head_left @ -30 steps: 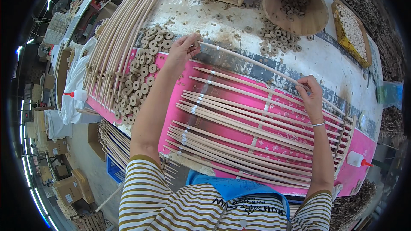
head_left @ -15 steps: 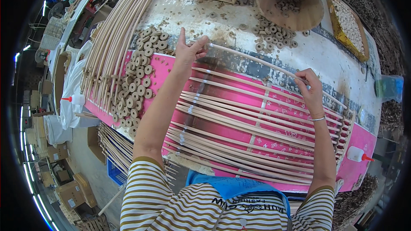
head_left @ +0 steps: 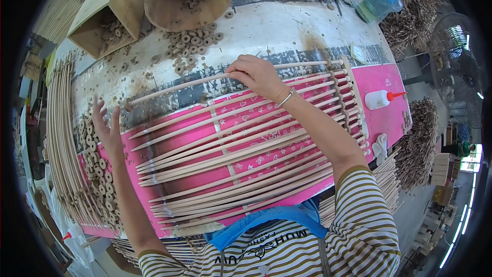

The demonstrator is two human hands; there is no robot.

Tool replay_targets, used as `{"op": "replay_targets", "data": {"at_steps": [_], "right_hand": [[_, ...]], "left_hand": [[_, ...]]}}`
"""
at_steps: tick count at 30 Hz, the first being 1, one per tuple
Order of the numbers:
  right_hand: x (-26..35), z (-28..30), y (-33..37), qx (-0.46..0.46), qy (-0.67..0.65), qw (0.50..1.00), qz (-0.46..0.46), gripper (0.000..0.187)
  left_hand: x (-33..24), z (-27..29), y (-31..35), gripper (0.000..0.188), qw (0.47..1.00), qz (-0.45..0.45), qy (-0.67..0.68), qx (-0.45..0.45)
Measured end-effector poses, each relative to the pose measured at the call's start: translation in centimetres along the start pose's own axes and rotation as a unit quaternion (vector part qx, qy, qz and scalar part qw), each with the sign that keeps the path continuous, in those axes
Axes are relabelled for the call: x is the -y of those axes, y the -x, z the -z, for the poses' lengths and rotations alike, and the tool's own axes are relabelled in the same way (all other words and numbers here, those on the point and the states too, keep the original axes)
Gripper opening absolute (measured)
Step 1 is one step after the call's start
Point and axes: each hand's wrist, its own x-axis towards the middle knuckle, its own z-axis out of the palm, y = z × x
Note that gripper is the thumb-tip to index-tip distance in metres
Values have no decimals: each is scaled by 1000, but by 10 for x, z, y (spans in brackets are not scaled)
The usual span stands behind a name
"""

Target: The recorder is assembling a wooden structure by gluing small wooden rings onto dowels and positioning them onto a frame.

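My right hand [head_left: 254, 77] pinches a long pale wooden rod [head_left: 179, 83] at about its middle, above the far side of the pink sheet [head_left: 382, 78]. A round wooden ring [head_left: 128, 105] sits on the rod's left end. Beside that end my left hand [head_left: 108, 132] is open, its fingers spread and apart from the rod. Several similar rods [head_left: 246, 132] lie side by side on the sheet, and brown rings [head_left: 338, 90] circle them near their right ends. Loose wooden rings [head_left: 106, 187] lie heaped below my left hand.
A wooden box [head_left: 110, 10] and a round wooden tub [head_left: 154, 7] with rings stand at the back. Bundled rods [head_left: 64, 123] lie at left. A white bottle with a red tip [head_left: 378, 99] lies at right, a green-blue container [head_left: 378, 4] behind it. A fan [head_left: 456, 56] stands beyond.
The view has swung to the right. A ring now shows on the rod's left end, which looked bare before. My right hand's grip is now nearer the rod's middle.
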Motion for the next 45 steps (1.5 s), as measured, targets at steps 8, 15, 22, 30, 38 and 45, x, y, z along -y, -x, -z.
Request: {"op": "replay_targets", "data": {"at_steps": [8, 15, 22, 30, 38, 45], "right_hand": [[-8, -20, 1, 18, -66, 997, 46, 15], [-12, 1, 10, 75, -140, 982, -101, 19], [-3, -3, 3, 61, -8, 998, -5, 12], [7, -5, -1, 70, -17, 995, -66, 14], [-9, -1, 4, 33, 46, 998, 15, 18], [-13, -22, 2, 10, -3, 1000, 24, 17]], "left_hand": [[13, 34, -11, 41, 918, -292, -175, 201], [6, 6, -1, 37, 932, -259, -155, 199], [13, 3, 5, 36, 940, -226, -135, 218], [17, -4, 10, 36, 947, -209, -131, 207], [15, -15, 7, 36, 938, -242, -115, 221], [12, -6, 9, 41, 935, -232, -158, 217]]}}
